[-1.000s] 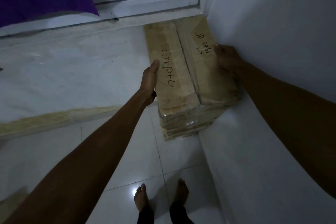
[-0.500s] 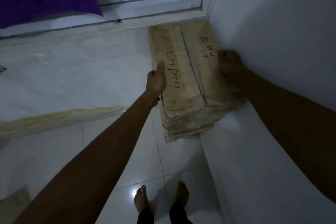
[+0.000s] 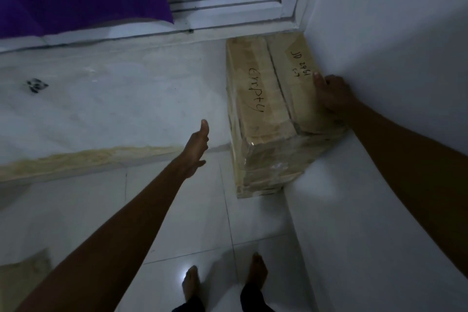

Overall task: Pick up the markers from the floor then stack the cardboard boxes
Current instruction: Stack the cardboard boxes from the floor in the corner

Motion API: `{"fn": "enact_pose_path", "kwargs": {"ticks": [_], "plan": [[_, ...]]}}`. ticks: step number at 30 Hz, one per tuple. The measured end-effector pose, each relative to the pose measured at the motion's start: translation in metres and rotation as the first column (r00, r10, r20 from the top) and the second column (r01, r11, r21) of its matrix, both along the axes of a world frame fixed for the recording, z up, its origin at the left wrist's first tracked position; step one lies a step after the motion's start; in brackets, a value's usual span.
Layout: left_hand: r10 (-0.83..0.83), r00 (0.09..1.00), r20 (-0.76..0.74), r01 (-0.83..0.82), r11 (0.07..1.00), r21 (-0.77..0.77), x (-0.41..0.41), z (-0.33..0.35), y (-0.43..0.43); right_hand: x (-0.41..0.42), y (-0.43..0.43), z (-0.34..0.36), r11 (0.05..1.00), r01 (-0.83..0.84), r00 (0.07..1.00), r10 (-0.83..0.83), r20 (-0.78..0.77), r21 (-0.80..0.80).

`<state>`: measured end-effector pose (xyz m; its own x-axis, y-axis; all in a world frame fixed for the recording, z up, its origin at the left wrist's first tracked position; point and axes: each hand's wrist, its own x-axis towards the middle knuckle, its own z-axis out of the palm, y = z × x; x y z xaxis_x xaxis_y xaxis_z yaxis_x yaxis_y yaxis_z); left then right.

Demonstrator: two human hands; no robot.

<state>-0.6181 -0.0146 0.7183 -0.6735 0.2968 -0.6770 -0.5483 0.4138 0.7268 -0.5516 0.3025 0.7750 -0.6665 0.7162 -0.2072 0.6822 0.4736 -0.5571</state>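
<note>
Left hand [image 3: 198, 145] is spread, holding nothing; my right hand [image 3: 331, 96] grips the cardboard box [image 3: 263, 99] by its wall-side edge; it lies lengthwise away from me.

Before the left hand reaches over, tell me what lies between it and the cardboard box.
Nothing visible: only floor separates the left hand from the cardboard box. The right hand grips its right edge, by the wall.

light: dim, bluish | glare: small bright spot on the glossy floor [image 3: 182, 278]; pale patch on the wall [image 3: 326, 190] | focus: soft; grainy | edges: lines bowed
</note>
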Motion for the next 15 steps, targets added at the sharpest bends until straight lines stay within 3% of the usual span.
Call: {"fn": "enact_pose_path", "kwargs": {"ticks": [7,10,15], "plan": [[-0.011,0.998,0.057,0.014,0.998,-0.054,0.024,-0.020,-0.107,0.024,-0.064,0.020,0.976,0.129,0.987,-0.110,-0.115,0.178],[0.001,1.000,0.004,-0.001,0.999,-0.053,0.024,-0.018,-0.146,0.035,-0.107,0.025,0.944,0.193,0.954,-0.117,-0.275,0.268],[-0.030,0.992,-0.124,0.019,0.996,-0.092,0.031,-0.014,-0.212,0.056,-0.200,0.018,0.934,0.218,0.886,-0.067,-0.459,0.284]]}}
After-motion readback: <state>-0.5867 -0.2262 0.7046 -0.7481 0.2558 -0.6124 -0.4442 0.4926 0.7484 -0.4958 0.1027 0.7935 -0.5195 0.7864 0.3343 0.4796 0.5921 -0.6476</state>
